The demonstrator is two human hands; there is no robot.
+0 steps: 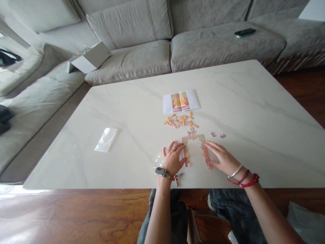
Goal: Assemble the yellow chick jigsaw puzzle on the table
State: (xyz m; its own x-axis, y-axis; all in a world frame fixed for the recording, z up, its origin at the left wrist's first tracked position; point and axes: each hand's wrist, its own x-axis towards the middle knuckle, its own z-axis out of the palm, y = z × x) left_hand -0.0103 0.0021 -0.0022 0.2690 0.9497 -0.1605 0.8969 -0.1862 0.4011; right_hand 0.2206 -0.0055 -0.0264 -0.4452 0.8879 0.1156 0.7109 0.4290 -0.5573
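Since the puzzle [193,137] could shift, L hand [174,157] & R hand [223,160] flank its sides, fingers loosely spread, gripping nothing; pic [180,101] lies beyond, prob. for ref.

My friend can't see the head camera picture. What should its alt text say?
A person's left hand and right hand are at the sides of a partly built puzzle border on a white table. Beyond it lie loose pieces and a picture sheet, with a gray sofa behind.

A pinkish three-sided puzzle border [193,137] lies flat near loose pieces [179,120].
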